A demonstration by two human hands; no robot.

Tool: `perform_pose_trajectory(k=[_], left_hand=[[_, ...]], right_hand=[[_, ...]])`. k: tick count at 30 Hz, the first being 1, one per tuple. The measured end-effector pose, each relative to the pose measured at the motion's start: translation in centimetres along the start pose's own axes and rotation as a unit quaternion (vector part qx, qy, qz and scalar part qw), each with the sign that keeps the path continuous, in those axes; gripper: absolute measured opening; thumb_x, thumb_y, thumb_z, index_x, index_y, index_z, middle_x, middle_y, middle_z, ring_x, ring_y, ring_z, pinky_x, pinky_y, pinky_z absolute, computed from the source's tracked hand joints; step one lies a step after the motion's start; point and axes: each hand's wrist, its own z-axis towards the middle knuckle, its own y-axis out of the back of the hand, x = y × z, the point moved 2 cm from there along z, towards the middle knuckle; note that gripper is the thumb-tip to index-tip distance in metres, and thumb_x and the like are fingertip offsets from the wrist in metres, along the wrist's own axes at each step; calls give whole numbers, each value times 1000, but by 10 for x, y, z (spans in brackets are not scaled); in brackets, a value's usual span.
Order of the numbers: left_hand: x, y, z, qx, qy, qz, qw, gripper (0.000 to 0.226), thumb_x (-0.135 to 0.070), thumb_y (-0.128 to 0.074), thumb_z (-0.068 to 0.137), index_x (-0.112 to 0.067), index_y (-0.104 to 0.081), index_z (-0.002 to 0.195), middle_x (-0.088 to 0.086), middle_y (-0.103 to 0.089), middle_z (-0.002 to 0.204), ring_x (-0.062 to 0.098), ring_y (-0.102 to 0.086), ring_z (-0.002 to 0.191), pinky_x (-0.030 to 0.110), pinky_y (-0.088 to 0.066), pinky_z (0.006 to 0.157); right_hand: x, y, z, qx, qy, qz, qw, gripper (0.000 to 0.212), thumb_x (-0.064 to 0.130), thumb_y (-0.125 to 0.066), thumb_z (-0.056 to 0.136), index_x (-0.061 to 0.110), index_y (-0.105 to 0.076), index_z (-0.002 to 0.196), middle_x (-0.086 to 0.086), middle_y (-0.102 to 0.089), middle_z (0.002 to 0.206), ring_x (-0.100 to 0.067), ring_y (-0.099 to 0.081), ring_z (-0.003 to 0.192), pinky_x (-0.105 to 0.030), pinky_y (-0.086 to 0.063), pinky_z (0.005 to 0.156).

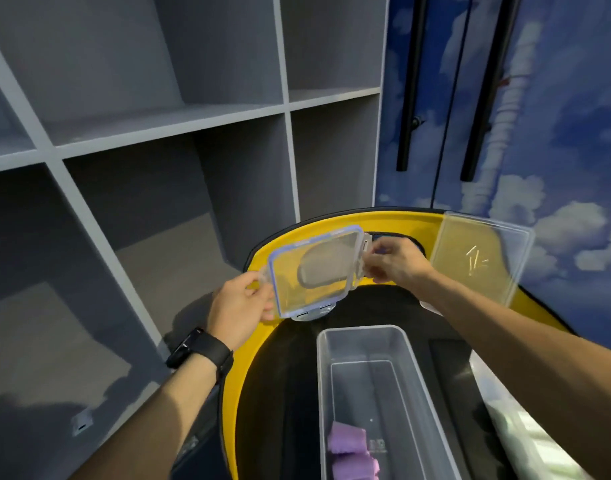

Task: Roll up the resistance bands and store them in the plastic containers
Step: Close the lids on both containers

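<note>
Both hands hold a clear lid (314, 271) with a blue seal, lifted at twelve o'clock over the yellow-rimmed black surface (241, 368). The left hand (241, 306) pinches its left latch; the right hand (390, 259) pinches the right latch. The long clear container (376, 393) sits open at six o'clock, with rolled purple bands (349, 452) at its near end. A second flat lid (480, 258) leans at two o'clock. Judgement: storing partly done; closing remains.

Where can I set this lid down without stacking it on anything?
Both hands, left and right, hold the blue-rimmed lid. Free patches: the black surface between the yellow rim and the long clear container, and the grey shelf cubbies on the left. The right side is crowded by the leaning clear lid.
</note>
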Motion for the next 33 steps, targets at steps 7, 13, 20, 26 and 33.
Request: perform_pose_trajectory(k=[7, 13, 20, 26, 33], left_hand=[[-9, -35, -35, 27, 129, -189, 973, 27, -13, -43, 97, -12, -69, 88, 14, -71, 98, 22, -68, 93, 28, -55, 78], [2, -50, -62, 70, 164, -193, 965, 18, -12, -71, 84, -3, -72, 100, 16, -73, 102, 26, -70, 94, 32, -57, 82], [8, -51, -81, 132, 220, -212, 943, 50, 7, -63, 83, -1, -51, 132, 22, -68, 109, 32, -70, 92, 36, -56, 73], [8, -49, -91, 149, 242, -167, 944, 36, 7, -62, 80, -9, -58, 112, 20, -69, 106, 32, -69, 92, 37, -56, 69], [4, -49, -104, 137, 226, -148, 953, 22, -10, -68, 87, -8, -64, 108, 12, -70, 98, 28, -69, 87, 34, -57, 64]], right_hand=[[-26, 40, -60, -37, -173, 265, 948, 15, -3, -47, 93, -4, -61, 87, -22, -67, 85, -30, -66, 82, -37, -58, 81], [-53, 45, -94, -28, -225, 309, 924, 17, 1, -65, 88, -8, -65, 103, -23, -68, 94, -29, -68, 86, -31, -61, 72], [-67, 43, -118, -6, -256, 226, 940, 24, -14, -56, 79, 4, -59, 64, -10, -55, 60, -18, -56, 50, -20, -47, 43], [-74, 39, -129, 9, -285, 164, 944, 12, -11, -58, 75, -3, -66, 78, -17, -65, 69, -29, -65, 58, -31, -53, 57], [-67, 35, -150, 2, -276, 120, 954, 9, -7, -65, 79, 2, -62, 77, -16, -58, 75, -27, -56, 62, -33, -51, 61]])
